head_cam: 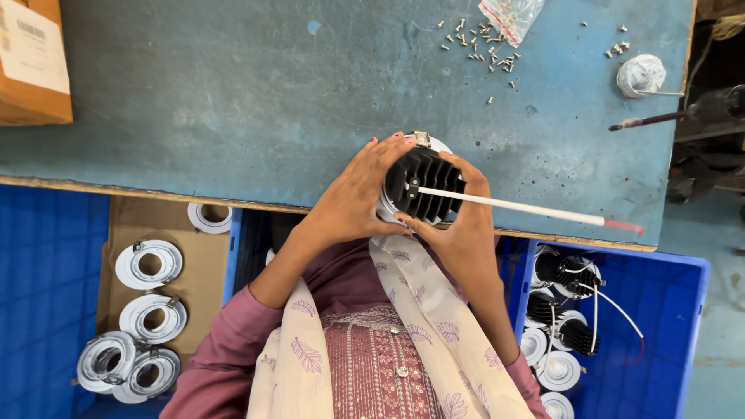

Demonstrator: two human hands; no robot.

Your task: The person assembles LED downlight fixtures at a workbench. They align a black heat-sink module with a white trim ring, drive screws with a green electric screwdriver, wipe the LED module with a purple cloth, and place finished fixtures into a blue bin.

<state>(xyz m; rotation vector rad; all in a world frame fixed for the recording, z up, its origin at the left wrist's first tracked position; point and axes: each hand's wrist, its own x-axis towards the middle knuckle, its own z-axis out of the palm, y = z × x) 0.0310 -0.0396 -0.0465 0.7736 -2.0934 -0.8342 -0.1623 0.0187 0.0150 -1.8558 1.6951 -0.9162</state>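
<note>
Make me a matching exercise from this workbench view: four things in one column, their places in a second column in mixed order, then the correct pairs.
Things:
1. black finned heat sink
2. loose screws
3. white rings
4. finished lamps with wires

Places:
A. on cardboard below the table edge, image left
B. between the left hand and right hand
C. in the blue crate, image right
D. scattered on the blue table by a clear bag

Pairs: 1-B, 2-D, 3-A, 4-C

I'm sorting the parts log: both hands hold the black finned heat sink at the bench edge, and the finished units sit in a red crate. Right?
Not quite. The head view shows the crate is blue, not red. Both the left hand and right hand do hold the black finned heat sink at the bench edge.
</note>
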